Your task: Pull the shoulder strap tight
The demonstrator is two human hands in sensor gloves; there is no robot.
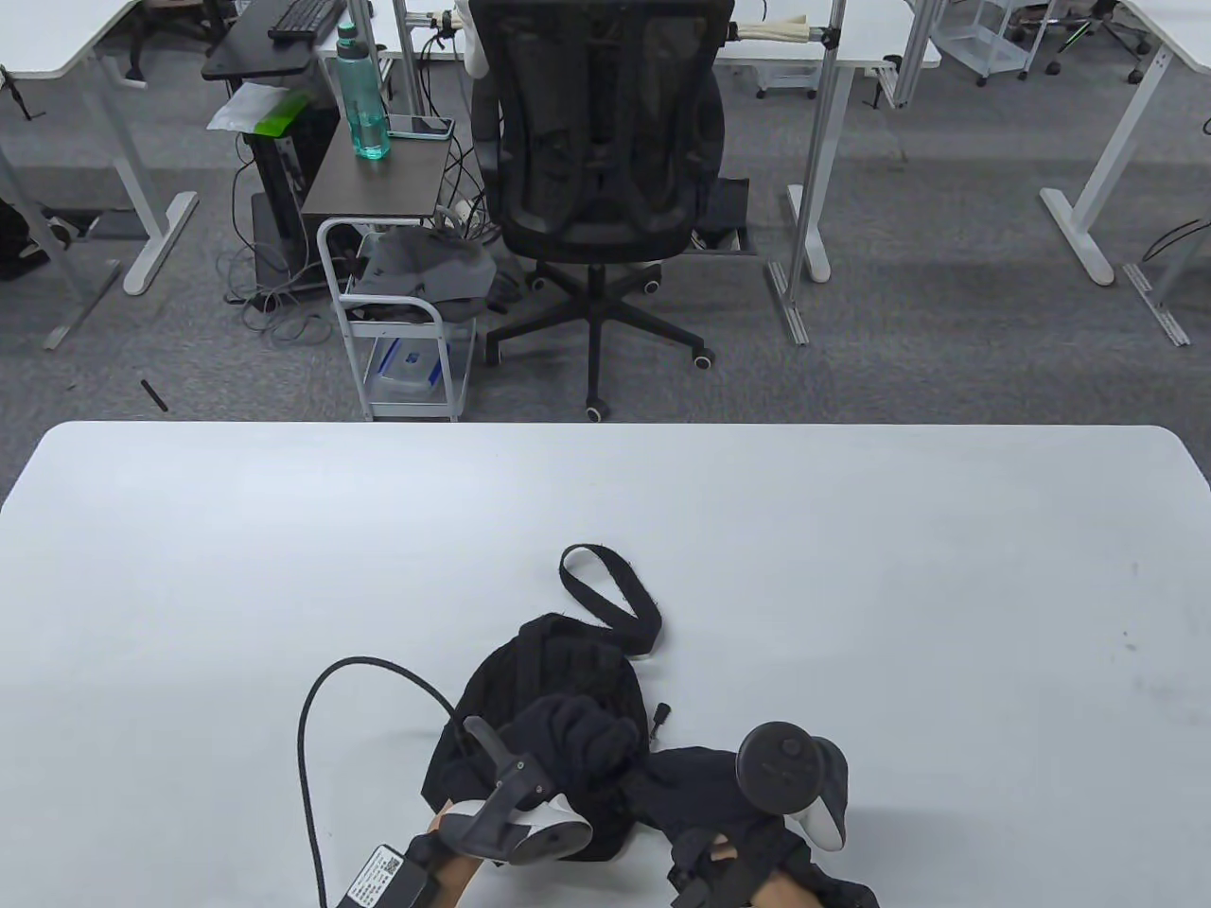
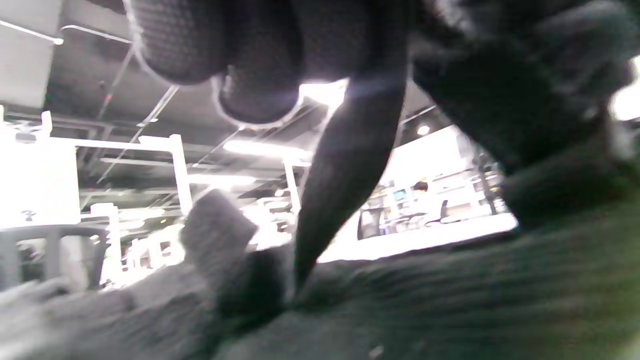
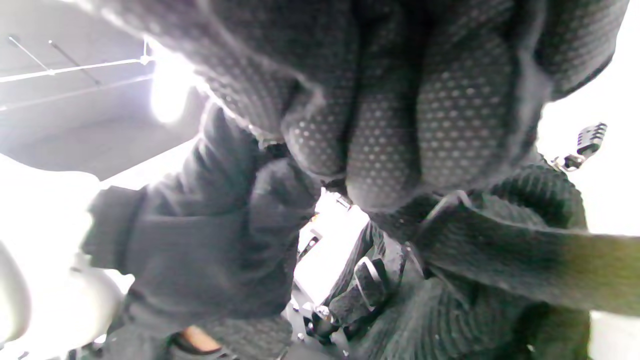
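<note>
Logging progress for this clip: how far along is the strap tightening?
Early or mid-pull, hard to say. Both hands are on the black backpack: the left hand presses on it, and the right hand sits at a webbing strap near a buckle. The top loop lies slack. No frame shows the strap pulled snug.

Beyond the white rectangular table, at upper centre of the table view, stands a black mesh office chair on castors, with a white wire trolley to its left and, at upper left, a teal plastic water bottle beside a flat smartphone on a dark side table.
</note>
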